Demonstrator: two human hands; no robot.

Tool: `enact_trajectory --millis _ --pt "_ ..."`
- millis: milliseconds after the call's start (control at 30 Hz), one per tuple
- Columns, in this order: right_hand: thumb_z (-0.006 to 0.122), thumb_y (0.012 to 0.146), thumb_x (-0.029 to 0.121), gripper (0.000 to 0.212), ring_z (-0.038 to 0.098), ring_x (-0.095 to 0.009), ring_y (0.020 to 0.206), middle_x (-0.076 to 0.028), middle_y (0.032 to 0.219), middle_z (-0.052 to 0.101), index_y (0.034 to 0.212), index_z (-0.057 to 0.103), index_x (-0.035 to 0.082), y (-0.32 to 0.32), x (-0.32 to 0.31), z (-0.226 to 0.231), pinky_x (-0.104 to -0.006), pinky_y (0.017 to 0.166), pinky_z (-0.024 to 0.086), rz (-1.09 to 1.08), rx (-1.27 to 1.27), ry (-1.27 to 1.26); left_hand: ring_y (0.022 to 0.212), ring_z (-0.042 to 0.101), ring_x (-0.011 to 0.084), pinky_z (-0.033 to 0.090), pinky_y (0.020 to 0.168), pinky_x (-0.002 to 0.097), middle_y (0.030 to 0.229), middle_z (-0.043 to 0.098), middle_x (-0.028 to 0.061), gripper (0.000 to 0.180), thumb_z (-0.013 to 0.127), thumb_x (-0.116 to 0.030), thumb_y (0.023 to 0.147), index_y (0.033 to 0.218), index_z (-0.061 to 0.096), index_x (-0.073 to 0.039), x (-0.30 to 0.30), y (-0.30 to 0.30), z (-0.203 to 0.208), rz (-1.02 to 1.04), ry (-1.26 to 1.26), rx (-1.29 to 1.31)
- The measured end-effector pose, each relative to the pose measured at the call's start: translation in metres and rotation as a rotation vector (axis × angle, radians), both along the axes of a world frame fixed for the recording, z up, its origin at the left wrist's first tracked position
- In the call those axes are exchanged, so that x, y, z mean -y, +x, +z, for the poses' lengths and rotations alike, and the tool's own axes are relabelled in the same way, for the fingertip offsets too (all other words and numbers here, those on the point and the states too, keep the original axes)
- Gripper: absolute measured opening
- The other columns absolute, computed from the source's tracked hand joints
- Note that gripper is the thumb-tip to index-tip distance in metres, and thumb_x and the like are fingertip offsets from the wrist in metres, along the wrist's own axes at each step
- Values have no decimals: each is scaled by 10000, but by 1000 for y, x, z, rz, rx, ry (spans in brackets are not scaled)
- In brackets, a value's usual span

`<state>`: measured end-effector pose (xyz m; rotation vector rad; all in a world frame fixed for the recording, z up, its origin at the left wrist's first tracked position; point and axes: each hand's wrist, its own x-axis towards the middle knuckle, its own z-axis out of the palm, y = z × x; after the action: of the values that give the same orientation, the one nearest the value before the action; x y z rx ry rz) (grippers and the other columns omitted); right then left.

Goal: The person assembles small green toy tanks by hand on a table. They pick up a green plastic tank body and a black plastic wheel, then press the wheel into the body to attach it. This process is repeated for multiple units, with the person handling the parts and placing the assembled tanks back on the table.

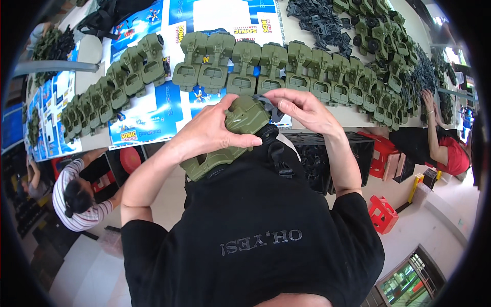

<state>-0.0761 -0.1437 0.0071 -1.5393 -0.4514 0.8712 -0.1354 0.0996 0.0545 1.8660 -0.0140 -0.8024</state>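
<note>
Green toy vehicle [246, 116] is up off the counter [105, 136], tilted, just in front of the wearer's chest. L hand [207, 130] is clamped on it, thumb one side, fingers the other. R hand [312, 115] is at the dk grey part [274, 110] on its far end; fingertips partly hidden, can't tell if pinched tight. Black wheel [269, 134] sits just beside L thumb.

Handling (judgement): prob. light, stiff moulded plastic, a bit slick; body sturdy, thin grey bits maybe snap-prone. Best hold = across the body sides, clear of wheel.

Beyond: row of green bodies [271, 67] on counter, w/ printed sheets [148, 116] partly under, dk grey pile [319, 25] behind.
</note>
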Motion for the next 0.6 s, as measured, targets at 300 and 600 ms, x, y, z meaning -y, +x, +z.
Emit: enact_trajectory --millis 300,600 --pt "336 951 556 572 481 -110 705 -43 779 550 707 502 66 -10 -35 -16 -240 641 386 -320 -289 -61 870 639 340 502 784 392 896 632 231 921 738 -647 576 1063 492 95 15 -9 5 -92 197 155" --pt "311 929 616 608 362 -88 613 10 644 419 636 416 93 -14 -55 -21 -245 557 331 -439 -200 94 886 634 345 491 796 395 911 632 223 924 767 -595 580 1137 462 77 17 -5 12 -127 286 154"
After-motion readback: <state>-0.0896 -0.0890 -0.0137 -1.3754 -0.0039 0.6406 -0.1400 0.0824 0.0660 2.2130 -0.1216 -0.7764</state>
